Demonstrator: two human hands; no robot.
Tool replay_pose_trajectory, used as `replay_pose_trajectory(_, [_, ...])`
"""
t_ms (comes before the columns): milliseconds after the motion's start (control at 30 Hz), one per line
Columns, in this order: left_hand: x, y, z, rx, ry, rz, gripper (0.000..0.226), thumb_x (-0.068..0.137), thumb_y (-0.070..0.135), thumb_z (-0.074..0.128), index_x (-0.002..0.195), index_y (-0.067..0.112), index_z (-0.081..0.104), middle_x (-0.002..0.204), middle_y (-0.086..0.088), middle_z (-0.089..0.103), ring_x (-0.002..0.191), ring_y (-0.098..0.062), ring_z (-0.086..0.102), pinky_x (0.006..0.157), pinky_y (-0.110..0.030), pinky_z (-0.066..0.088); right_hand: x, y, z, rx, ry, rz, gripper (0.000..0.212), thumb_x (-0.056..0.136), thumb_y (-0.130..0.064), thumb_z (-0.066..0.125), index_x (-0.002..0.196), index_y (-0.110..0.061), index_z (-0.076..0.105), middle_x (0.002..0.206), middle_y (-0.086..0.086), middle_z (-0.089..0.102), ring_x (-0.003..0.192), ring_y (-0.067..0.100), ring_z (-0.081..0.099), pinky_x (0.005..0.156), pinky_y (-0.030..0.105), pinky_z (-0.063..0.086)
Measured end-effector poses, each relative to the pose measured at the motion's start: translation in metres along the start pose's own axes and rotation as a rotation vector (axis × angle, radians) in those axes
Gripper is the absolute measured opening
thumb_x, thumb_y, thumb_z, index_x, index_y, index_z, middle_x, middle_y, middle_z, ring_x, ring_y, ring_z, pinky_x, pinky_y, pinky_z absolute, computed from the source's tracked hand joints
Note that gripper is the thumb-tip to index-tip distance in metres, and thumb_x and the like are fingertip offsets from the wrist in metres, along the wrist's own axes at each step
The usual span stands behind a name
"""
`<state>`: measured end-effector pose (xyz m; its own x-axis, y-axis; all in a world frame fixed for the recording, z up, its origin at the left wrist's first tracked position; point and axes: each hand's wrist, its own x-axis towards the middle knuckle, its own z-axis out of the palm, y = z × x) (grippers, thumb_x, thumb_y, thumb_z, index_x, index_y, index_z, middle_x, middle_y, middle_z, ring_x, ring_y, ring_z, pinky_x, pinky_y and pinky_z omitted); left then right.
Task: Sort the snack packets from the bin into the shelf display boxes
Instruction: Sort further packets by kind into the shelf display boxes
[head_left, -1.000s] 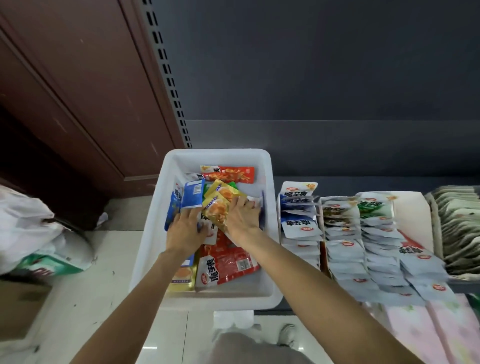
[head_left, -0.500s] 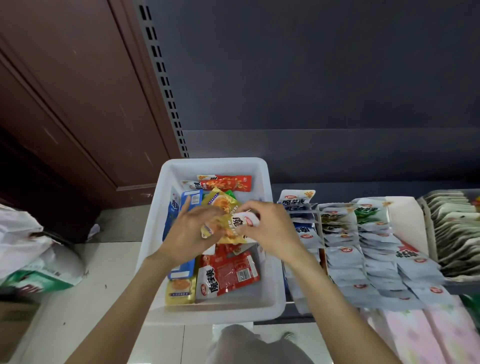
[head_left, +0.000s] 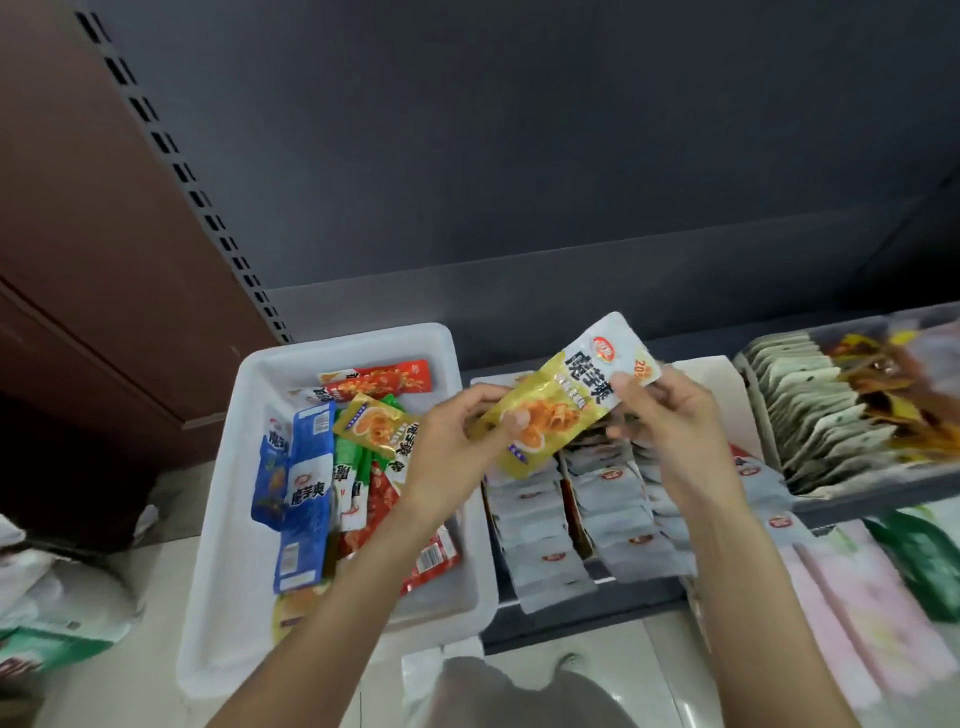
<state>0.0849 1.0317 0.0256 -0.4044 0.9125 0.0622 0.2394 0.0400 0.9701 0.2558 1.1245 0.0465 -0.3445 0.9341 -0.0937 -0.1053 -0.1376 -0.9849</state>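
Nearest, at 6 o'clock: a grey-clad knee over pale floor tile.

Both forearms rise from the bottom edge. Left hand pinches the lower yellow end of a snack packet, thumb on its face, fingers curled behind. Right hand pinches the upper white end the same way. The packet is held tilted in the air, above the gap between bin and display boxes, touching neither. Its print: large dark Chinese characters on the white part, a round red logo near the top corner, an orange badge reading "20%", a photo of orange food on the yellow part. Smaller text is too blurred to read.

At 8 o'clock, the white bin holds mixed packets: 2 blue ones with the same dark characters, a second yellow one, green, and red ones with a barcode label. A long red packet lies at the bin's far end.

At 4 o'clock, display boxes on the shelf carry rows of white packets with red logos. Pink-patterned packs lie nearer, at the right edge. At 2 o'clock, a grey tray of pale upright packets, with blurred orange-brown ones beyond.

At 9 o'clock, crumpled white bags on the floor. Farthest: brown panel, slotted upright, dark back wall.
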Motion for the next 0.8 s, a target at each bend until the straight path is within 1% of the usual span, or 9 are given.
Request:
replay_pose_trajectory(100, [0.017, -0.005, 0.028, 0.196, 0.063, 0.143, 0.015, 0.089, 0.024, 0.064, 0.104, 0.023, 0.064, 0.098, 0.013, 0.067, 0.091, -0.001, 0.063, 0.084, -0.023, 0.051, 0.011, -0.006, -0.033, 0.058, 0.253, -0.141, 0.010, 0.093, -0.014, 0.059, 0.089, -0.021, 0.066, 0.075, -0.008, 0.070, 0.073, 0.007, 0.065, 0.058, 0.019, 0.052])
replay_pose_trajectory(167, [0.029, -0.011, 0.043, 0.428, 0.085, 0.270, 0.021, 0.088, 0.030, 0.058, 0.108, 0.025, 0.064, 0.106, 0.012, 0.064, 0.098, -0.007, 0.058, 0.093, -0.030, 0.045, 0.022, -0.009, -0.052, 0.046, 0.331, -0.195, 0.011, 0.093, -0.015, 0.059, 0.088, -0.022, 0.065, 0.076, -0.009, 0.068, 0.075, 0.007, 0.065, 0.062, 0.020, 0.053])
replay_pose_trajectory(267, [0.042, -0.020, 0.061, 0.810, 0.041, 0.406, 0.027, 0.085, 0.033, 0.058, 0.110, 0.024, 0.066, 0.114, 0.007, 0.063, 0.114, -0.015, 0.054, 0.115, -0.047, 0.018, 0.043, -0.009, -0.064, -0.075, 0.264, -0.262, 0.012, 0.094, -0.011, 0.056, 0.089, -0.019, 0.063, 0.084, -0.002, 0.066, 0.077, 0.003, 0.064, 0.068, 0.021, 0.055])
replay_pose_trajectory(333, [0.045, -0.022, 0.069, 1.021, -0.040, 0.409, 0.032, 0.087, 0.037, 0.057, 0.115, 0.022, 0.064, 0.115, 0.003, 0.064, 0.119, -0.017, 0.052, 0.115, -0.051, -0.001, 0.057, -0.008, -0.064, -0.136, 0.203, -0.281, 0.011, 0.094, -0.010, 0.056, 0.087, -0.014, 0.061, 0.083, -0.002, 0.065, 0.076, 0.001, 0.064, 0.067, 0.021, 0.055])
replay_pose_trajectory(400, [0.045, -0.021, 0.073, 1.128, -0.081, 0.399, 0.034, 0.089, 0.041, 0.054, 0.117, 0.023, 0.063, 0.109, 0.002, 0.067, 0.112, -0.017, 0.057, 0.114, -0.048, -0.008, 0.070, -0.007, -0.062, -0.178, 0.146, -0.289, 0.008, 0.094, -0.009, 0.055, 0.088, -0.009, 0.061, 0.083, -0.001, 0.065, 0.077, 0.001, 0.065, 0.065, 0.019, 0.055])
replay_pose_trajectory(533, [0.042, -0.020, 0.071, 1.149, -0.109, 0.446, 0.031, 0.088, 0.043, 0.057, 0.112, 0.025, 0.066, 0.096, 0.002, 0.071, 0.095, -0.017, 0.064, 0.117, -0.044, 0.005, 0.089, -0.009, -0.059, -0.297, 0.042, -0.362, 0.010, 0.095, -0.012, 0.056, 0.094, -0.004, 0.062, 0.087, -0.002, 0.066, 0.084, 0.003, 0.066, 0.066, 0.020, 0.055])
replay_pose_trajectory(667, [0.040, -0.023, 0.071, 1.106, -0.128, 0.498, 0.022, 0.074, 0.024, 0.076, 0.096, 0.023, 0.073, 0.083, 0.002, 0.074, 0.074, -0.016, 0.069, 0.112, -0.039, 0.022, 0.099, -0.009, -0.060, -0.405, -0.050, -0.416, 0.011, 0.094, -0.015, 0.058, 0.095, -0.007, 0.064, 0.086, -0.004, 0.067, 0.084, 0.008, 0.067, 0.069, 0.029, 0.058])
replay_pose_trajectory(733, [0.040, -0.025, 0.071, 1.083, -0.134, 0.501, 0.021, 0.071, 0.018, 0.078, 0.091, 0.024, 0.074, 0.077, 0.002, 0.074, 0.068, -0.017, 0.069, 0.109, -0.034, 0.019, 0.102, -0.002, -0.059, -0.554, -0.158, -0.464, 0.012, 0.093, -0.021, 0.060, 0.093, -0.010, 0.066, 0.083, -0.002, 0.068, 0.078, 0.013, 0.069, 0.067, 0.039, 0.058])
replay_pose_trajectory(800, [0.040, -0.027, 0.071, 1.077, -0.125, 0.517, 0.020, 0.073, 0.017, 0.077, 0.090, 0.027, 0.075, 0.075, 0.004, 0.073, 0.068, -0.016, 0.069, 0.106, -0.033, 0.019, 0.102, 0.007, -0.054, -0.730, -0.245, -0.567, 0.009, 0.090, -0.023, 0.062, 0.090, -0.015, 0.068, 0.081, -0.006, 0.068, 0.073, 0.013, 0.067, 0.065, 0.038, 0.055])
